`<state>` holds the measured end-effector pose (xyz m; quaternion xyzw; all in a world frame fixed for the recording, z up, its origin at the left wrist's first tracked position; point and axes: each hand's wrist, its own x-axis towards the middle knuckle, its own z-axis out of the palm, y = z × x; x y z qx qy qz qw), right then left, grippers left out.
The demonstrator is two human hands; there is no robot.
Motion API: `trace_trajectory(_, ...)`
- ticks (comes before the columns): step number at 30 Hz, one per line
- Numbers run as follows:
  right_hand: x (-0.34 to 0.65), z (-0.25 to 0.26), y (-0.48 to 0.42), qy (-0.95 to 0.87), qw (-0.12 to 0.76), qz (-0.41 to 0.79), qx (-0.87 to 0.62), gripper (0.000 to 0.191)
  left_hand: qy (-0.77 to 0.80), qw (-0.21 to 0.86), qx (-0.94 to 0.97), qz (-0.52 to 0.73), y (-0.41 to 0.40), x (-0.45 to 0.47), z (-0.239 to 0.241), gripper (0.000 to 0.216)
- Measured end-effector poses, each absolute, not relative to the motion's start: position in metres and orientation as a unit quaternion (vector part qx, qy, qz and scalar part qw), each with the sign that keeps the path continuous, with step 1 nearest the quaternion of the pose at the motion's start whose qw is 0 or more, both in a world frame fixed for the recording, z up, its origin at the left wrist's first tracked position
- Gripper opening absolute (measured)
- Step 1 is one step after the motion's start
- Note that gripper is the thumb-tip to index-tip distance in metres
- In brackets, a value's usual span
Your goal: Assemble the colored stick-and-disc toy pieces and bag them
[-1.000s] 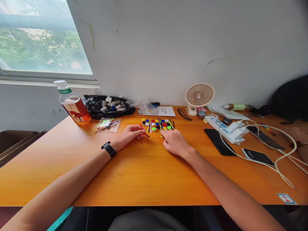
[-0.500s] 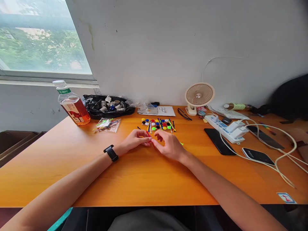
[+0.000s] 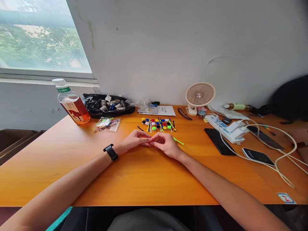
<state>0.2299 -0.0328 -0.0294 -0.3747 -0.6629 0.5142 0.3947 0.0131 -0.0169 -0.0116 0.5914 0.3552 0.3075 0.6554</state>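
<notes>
Between the fingertips of both hands is a small red plastic piece, mostly covered by fingers. My left hand, with a black watch on its wrist, is closed in a pinch at the piece's left side. From the right, my right hand pinches it with thumb and fingers. Just beyond the hands lies a cluster of coloured round discs with thin plastic sticks among them. A bright green stick lies beside my right hand, and a dark stick beyond my left.
A bottle of amber drink stands at left, near a clear packet and a black bag of scraps. A clip fan stands at the back. Right are a power strip, phones and looping white cables.
My right hand's fingers have closed in against the red piece, which stuck up more before. More of the green stick beside that hand now shows. My left hand stays nearly in place.
</notes>
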Motion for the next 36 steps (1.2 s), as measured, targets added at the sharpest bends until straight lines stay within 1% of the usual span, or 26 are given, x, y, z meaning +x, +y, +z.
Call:
trace_trajectory(7, 0.229, -0.031, -0.034, -0.688, 0.419, 0.466, -0.366, 0.027, 0.340, 0.667, 0.601, 0.279, -0.019, 0.011, -0.005, 0.039)
trace_trajectory(11, 0.230, -0.027, -0.037, -0.703, 0.396, 0.449, -0.383, 0.021, 0.325, 0.699, 0.579, 0.264, -0.026, 0.015, -0.001, 0.038)
trace_trajectory(14, 0.231, -0.023, -0.039, -0.708, 0.387, 0.453, -0.380, 0.017, 0.326, 0.710, 0.558, 0.281, -0.031, 0.019, 0.000, 0.037)
trace_trajectory(21, 0.232, -0.018, -0.039, -0.729, 0.370, 0.435, -0.376, 0.013, 0.326, 0.680, 0.584, 0.300, -0.027, 0.019, -0.006, 0.035)
trace_trajectory(25, 0.236, -0.015, -0.038, -0.736, 0.354, 0.453, -0.357, 0.023, 0.315, 0.663, 0.608, 0.303, -0.020, 0.017, -0.016, 0.036)
trace_trajectory(27, 0.239, -0.014, -0.038, -0.738, 0.342, 0.461, -0.354, 0.024, 0.314, 0.657, 0.615, 0.304, -0.018, 0.017, -0.022, 0.037)
trace_trajectory(31, 0.241, -0.013, -0.036, -0.740, 0.320, 0.474, -0.354, 0.021, 0.314, 0.642, 0.633, 0.299, -0.018, 0.017, -0.028, 0.037)
trace_trajectory(36, 0.242, -0.013, -0.034, -0.737, 0.322, 0.472, -0.360, 0.015, 0.331, 0.629, 0.628, 0.317, -0.020, 0.021, -0.026, 0.038)
